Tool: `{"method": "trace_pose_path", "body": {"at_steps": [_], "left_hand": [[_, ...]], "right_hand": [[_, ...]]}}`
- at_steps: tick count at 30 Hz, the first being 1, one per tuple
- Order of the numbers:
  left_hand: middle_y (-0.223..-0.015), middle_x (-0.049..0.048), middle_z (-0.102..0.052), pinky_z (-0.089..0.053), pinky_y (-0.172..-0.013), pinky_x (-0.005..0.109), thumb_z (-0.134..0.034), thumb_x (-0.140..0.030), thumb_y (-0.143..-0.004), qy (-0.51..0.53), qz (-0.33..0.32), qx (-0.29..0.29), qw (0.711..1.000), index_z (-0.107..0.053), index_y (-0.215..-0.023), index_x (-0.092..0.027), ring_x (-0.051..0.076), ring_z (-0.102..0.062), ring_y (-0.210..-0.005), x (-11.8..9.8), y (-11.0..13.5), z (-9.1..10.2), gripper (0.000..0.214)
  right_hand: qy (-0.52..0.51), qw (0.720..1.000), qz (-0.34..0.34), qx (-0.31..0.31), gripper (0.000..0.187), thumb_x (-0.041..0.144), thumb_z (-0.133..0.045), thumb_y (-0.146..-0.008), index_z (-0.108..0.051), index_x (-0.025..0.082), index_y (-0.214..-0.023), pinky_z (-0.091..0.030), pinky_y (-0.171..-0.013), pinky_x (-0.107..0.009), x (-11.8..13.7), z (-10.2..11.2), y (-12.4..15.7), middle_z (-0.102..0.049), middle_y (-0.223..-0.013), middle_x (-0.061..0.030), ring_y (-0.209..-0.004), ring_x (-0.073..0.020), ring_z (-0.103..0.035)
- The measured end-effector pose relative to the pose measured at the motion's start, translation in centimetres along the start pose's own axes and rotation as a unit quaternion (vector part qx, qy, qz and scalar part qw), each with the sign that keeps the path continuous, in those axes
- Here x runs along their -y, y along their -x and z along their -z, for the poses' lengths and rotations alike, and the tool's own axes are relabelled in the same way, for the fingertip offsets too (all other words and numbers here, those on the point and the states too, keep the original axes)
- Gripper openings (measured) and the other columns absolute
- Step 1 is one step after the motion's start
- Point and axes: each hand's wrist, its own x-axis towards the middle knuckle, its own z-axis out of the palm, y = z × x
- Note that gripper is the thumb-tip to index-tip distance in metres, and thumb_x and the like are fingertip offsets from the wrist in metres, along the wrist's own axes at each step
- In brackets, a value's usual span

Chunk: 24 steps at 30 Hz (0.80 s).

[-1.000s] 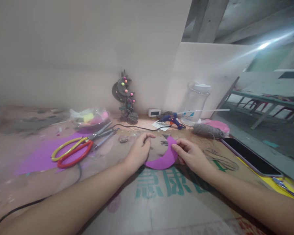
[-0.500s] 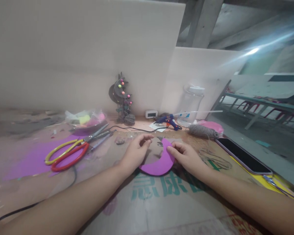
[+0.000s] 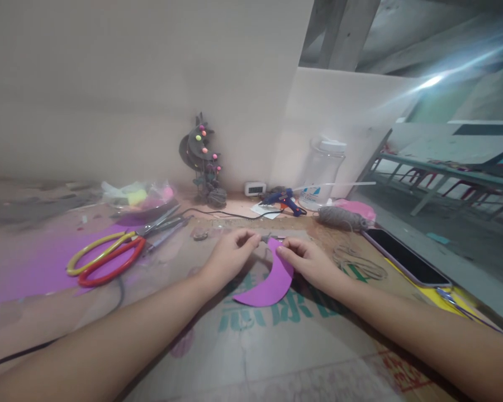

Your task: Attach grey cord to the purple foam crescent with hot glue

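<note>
A purple foam crescent (image 3: 268, 282) lies on the cardboard sheet (image 3: 276, 352) in the middle of the table. My right hand (image 3: 308, 262) pinches the crescent's upper tip between thumb and fingers. My left hand (image 3: 230, 257) rests just left of it, fingers curled, its fingertips pinched at a small grey piece (image 3: 265, 239) by that tip; what this piece is cannot be made out. The two hands almost meet at the tip.
Red-and-yellow scissors (image 3: 104, 257) lie on a purple foam sheet (image 3: 33, 268) at left. At the back stand a small decorated figure (image 3: 203, 167), a blue glue gun (image 3: 283, 201), a clear jar (image 3: 324, 173) and grey yarn (image 3: 341, 218). A phone (image 3: 406, 257) lies at right.
My left hand has slid right and closed its fingers toward the crescent's tip. My right hand moved up along the crescent to that tip. The view has shifted a little.
</note>
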Motion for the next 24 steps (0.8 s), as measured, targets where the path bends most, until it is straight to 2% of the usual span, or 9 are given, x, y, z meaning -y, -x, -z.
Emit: {"method": "trace_pose_path", "body": {"at_steps": [6,12,19,21,23,24], "left_hand": [[-0.077,0.0013,-0.066,-0.043,-0.064,0.025,-0.054,-0.044,-0.084,-0.019,0.028,0.013,0.999,-0.064,-0.082,-0.016,0.016,-0.059,-0.071,0.2,0.0,0.0,0.030],[-0.076,0.0015,-0.066,-0.043,-0.067,0.025,-0.055,-0.038,-0.084,-0.016,-0.005,-0.007,1.000,-0.064,-0.079,-0.015,0.016,-0.059,-0.073,0.0,0.0,0.1,0.025],[-0.079,0.0025,-0.065,-0.043,-0.072,0.026,-0.055,-0.040,-0.085,0.022,-0.004,-0.029,0.999,-0.063,-0.083,-0.015,0.016,-0.058,-0.075,-0.2,0.1,0.2,0.026],[-0.083,0.0024,-0.064,-0.043,-0.073,0.026,-0.057,-0.040,-0.084,0.037,-0.007,-0.047,0.998,-0.061,-0.088,-0.015,0.015,-0.057,-0.077,0.3,-0.1,0.1,0.025],[-0.090,0.0019,-0.062,-0.043,-0.072,0.026,-0.058,-0.042,-0.083,0.051,-0.018,-0.094,0.994,-0.056,-0.098,-0.017,0.015,-0.056,-0.079,0.8,-0.4,0.0,0.029],[-0.088,0.0015,-0.061,-0.042,-0.072,0.026,-0.056,-0.042,-0.085,0.045,-0.024,-0.114,0.992,-0.056,-0.095,-0.017,0.015,-0.054,-0.078,1.1,-0.5,0.0,0.027]], "right_hand": [[0.019,1.000,0.003,0.006,0.038,0.053,-0.053,-0.083,-0.049,0.018,-0.069,-0.031,-0.048,-0.022,0.1,-0.1,-0.1,-0.045,-0.059,0.0040,-0.053,-0.0090,-0.039],[-0.009,1.000,0.007,0.016,0.037,0.054,-0.054,-0.083,-0.050,0.019,-0.071,-0.031,-0.048,-0.023,0.2,0.0,0.1,-0.044,-0.059,0.0046,-0.052,-0.0089,-0.039],[-0.007,0.999,0.025,0.041,0.031,0.047,-0.061,-0.079,-0.053,0.017,-0.075,-0.037,-0.055,-0.023,0.1,-0.1,-0.1,-0.049,-0.068,0.0025,-0.060,-0.0103,-0.045],[-0.011,0.999,0.026,0.018,0.027,0.044,-0.060,-0.081,-0.052,0.018,-0.081,-0.037,-0.053,-0.023,0.3,-0.1,0.1,-0.051,-0.070,0.0029,-0.059,-0.0100,-0.046],[0.000,0.998,0.043,-0.046,0.024,0.042,-0.058,-0.083,-0.049,0.020,-0.082,-0.036,-0.051,-0.023,0.5,0.1,0.2,-0.050,-0.069,0.0038,-0.056,-0.0096,-0.044],[0.017,0.994,0.063,-0.089,0.022,0.040,-0.057,-0.083,-0.047,0.021,-0.081,-0.035,-0.051,-0.023,0.5,0.2,0.3,-0.049,-0.068,0.0043,-0.055,-0.0095,-0.043]]}}
